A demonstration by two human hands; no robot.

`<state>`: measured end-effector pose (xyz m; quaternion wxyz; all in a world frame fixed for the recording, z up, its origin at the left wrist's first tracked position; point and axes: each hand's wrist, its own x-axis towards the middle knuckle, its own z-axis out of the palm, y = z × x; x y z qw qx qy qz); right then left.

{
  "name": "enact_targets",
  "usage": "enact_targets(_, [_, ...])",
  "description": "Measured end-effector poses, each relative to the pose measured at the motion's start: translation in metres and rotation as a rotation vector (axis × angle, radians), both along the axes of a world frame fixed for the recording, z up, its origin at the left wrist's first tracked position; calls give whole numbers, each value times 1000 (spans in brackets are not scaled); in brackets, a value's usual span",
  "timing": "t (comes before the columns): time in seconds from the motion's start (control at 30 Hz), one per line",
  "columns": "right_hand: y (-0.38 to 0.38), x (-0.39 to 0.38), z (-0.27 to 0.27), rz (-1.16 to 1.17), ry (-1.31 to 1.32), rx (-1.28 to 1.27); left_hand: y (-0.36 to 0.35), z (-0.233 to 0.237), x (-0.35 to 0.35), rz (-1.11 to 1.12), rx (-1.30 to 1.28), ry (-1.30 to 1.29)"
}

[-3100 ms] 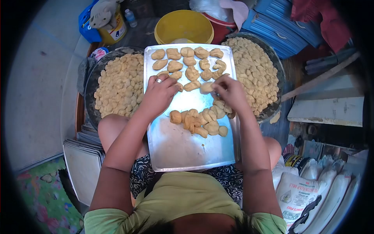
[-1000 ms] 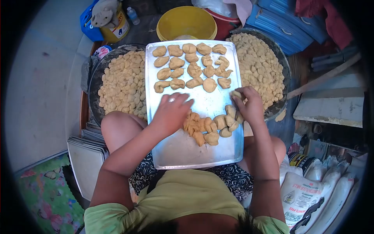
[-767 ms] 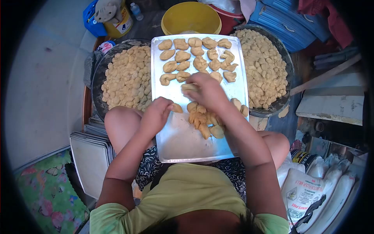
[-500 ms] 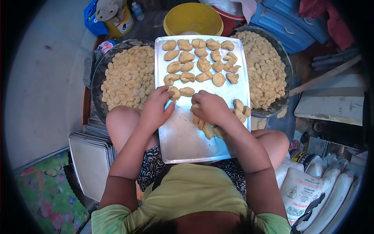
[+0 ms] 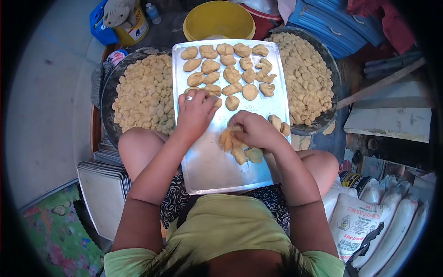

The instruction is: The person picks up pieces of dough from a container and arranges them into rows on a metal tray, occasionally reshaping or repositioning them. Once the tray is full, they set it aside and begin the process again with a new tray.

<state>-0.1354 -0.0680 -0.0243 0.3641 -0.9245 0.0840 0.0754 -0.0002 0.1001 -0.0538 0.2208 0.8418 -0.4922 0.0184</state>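
A metal baking tray (image 5: 207, 173) lies across my lap, with rows of dough pieces (image 5: 231, 74) on its far half. My left hand (image 5: 197, 117), with a ring on one finger, curls over the left end of the nearest row. Its fingertips close around a dough piece (image 5: 217, 102), and the pieces under the palm are partly hidden. Just right of it sits a single dough piece (image 5: 232, 103). My right hand (image 5: 254, 130) pinches dough at a loose dough heap (image 5: 238, 154) mid-tray; motion blurs this spot. Two dough lumps (image 5: 275, 122) rest by the right rim.
Large round basins heaped with dough pieces flank the tray, one on the left (image 5: 143, 87) and one on the right (image 5: 307, 78). Behind it stands a yellow tub (image 5: 219, 21). Stacked trays (image 5: 104, 194) lean at left, and a flour sack (image 5: 355, 221) sits at right.
My left hand has moved up over the nearest row. One more dough piece lies at that row's right end. The right hand is still at the heap, and fewer lumps show by the right rim.
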Motion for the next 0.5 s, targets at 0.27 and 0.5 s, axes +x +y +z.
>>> enact_targets(0.27, [-54, -7, 7, -351, -28, 267, -32, 7, -23, -143, -8, -103])
enact_targets(0.5, [-73, -11, -11, -378, -170, 369, -50, 0, -42, -181, -73, 19])
